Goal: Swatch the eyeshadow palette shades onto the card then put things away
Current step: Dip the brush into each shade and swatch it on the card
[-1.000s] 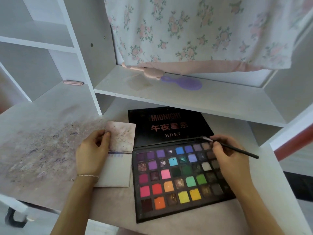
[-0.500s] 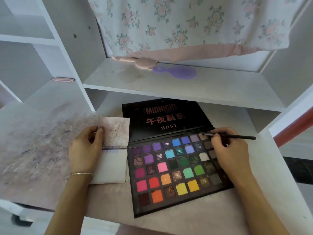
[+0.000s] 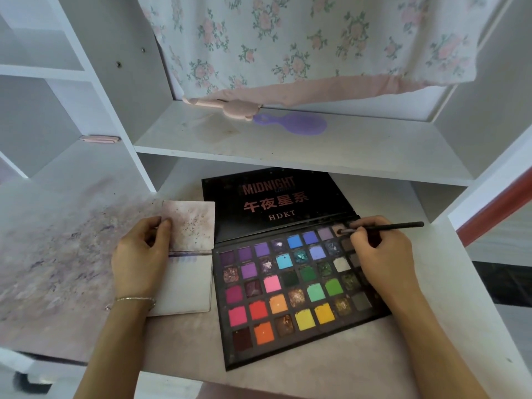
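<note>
Head camera is looking down on a stained desk, where the open eyeshadow palette is lying flat beside the swatch card. Right hand is pinching a thin black brush, its tip touching a beige pan in the top row. Left hand is holding the card's left edge, thumb lying on top.

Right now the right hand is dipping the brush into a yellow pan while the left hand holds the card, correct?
Not yellow. In the head view the brush tip sits in the pale beige pan at the far right corner of the palette. The right hand does hold the brush, and the left hand holds the card.
</note>
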{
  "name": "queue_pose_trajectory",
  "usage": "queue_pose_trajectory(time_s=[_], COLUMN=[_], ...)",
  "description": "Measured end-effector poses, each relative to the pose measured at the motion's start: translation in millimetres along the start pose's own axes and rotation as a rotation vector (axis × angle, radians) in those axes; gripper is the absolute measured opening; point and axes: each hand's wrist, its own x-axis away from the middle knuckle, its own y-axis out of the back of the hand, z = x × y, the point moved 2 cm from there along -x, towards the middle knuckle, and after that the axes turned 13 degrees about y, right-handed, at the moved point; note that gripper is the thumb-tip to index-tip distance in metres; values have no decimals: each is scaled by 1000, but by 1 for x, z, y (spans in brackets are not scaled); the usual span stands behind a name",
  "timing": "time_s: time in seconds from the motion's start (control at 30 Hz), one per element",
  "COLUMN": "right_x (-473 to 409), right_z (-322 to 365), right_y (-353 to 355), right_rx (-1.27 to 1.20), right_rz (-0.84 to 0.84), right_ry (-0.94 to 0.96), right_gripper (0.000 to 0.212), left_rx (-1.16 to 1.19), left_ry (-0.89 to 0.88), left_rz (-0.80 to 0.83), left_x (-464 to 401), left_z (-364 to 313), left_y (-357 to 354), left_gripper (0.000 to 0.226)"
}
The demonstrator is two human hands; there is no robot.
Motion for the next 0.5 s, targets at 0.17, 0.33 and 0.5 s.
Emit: queue_pose_trajectory(time_s=[0.17,0.33,0.5], right_x=[-1,1,0], right_z=[1,6,19], right_y=[0,1,-4], right_rx=[0,-61,-185], right_rz=[13,-22,51], right_ry=[-2,13,34], right_gripper=[18,19,24], left_rx=[16,5,3], left_ry=[5,3,-1], left_rz=[12,8,5], left_x=[0,0,-1], left_z=[1,1,0], left_y=[1,1,0], left_gripper=[21,22,23])
